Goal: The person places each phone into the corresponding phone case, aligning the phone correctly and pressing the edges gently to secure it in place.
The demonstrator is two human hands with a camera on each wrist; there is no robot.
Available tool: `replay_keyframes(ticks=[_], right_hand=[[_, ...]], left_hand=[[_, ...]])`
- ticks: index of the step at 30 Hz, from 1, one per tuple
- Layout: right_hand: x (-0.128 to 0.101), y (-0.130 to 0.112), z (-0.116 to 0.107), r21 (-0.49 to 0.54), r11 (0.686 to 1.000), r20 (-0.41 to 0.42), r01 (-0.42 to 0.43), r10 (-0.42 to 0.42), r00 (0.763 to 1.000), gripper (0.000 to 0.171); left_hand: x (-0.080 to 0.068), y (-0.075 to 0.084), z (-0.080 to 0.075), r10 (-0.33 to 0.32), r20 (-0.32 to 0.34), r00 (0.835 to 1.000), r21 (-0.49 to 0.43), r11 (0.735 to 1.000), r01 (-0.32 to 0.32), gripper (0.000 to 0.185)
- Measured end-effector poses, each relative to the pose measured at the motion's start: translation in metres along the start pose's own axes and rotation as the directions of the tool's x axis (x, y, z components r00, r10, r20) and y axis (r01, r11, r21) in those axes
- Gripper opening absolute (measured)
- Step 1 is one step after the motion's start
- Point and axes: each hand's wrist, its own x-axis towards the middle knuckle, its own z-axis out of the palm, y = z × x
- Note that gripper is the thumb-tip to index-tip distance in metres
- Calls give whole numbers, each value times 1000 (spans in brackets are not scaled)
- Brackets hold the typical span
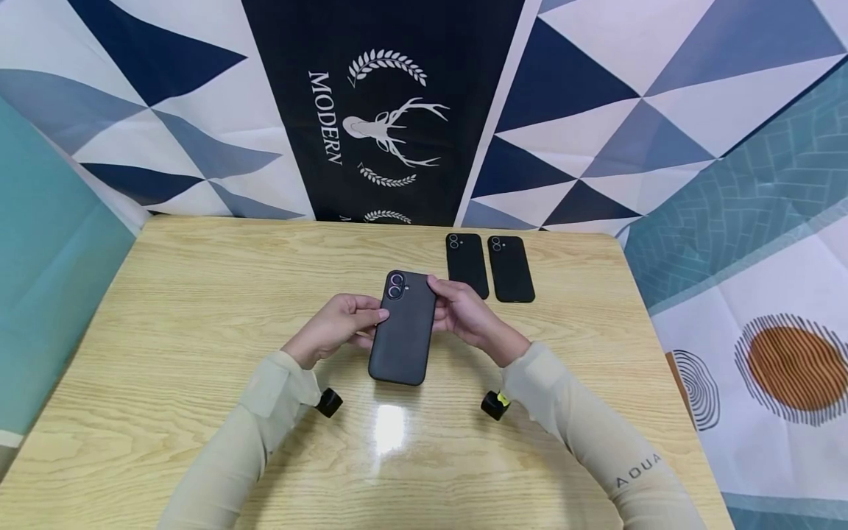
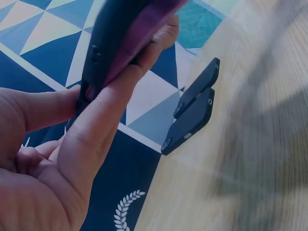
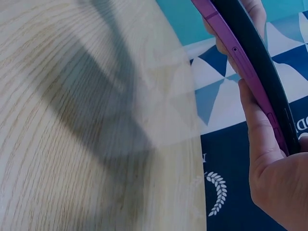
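A pink-purple phone with a black phone case over its back is held above the table between both hands. In the head view the case's back faces up, its two-lens camera corner at the upper left. My left hand pinches the left edge, thumb on the case's back and fingers underneath. My right hand grips the upper right edge, thumb near the top corner. Along the side in the right wrist view, the phone's edge with its buttons lies bare beside the case. The phone's screen side is hidden in the head view.
Two more black phone cases lie side by side near the table's back edge, right of centre. The wooden table meets a patterned cloth backdrop behind. Small black wrist devices sit below the sleeves.
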Motion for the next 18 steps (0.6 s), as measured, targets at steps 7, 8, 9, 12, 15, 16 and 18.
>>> replay_keyframes(ticks=[7,8,9,12,15,16,18], right_hand=[[2,1,0,-10,1000,-12,-21,21,1000,30],[3,1,0,-12,1000,-14,-21,21,1000,31],[3,2,0,-13,1000,-19,-21,21,1000,31],[4,5,-1,-12,1000,-26,-20,19,999,32],[5,9,-1,-16,1000,-18,-26,26,999,35],[4,10,0,-19,999,-9,-29,29,1000,37],[4,12,2,-33,999,13,-36,37,999,42]], left_hand=[[-1,-2,1,20,1,1000,-11,1000,-20,34],[-1,-2,1,23,-2,1000,-12,1000,-23,34],[-2,-1,1,24,-10,1000,-13,1000,-24,34],[-3,0,2,30,-47,998,-15,999,-31,34],[-3,2,3,41,-101,994,-33,998,-45,32],[-3,2,3,46,-121,992,-40,998,-51,32],[-1,2,4,60,-161,985,-71,995,-72,32]])
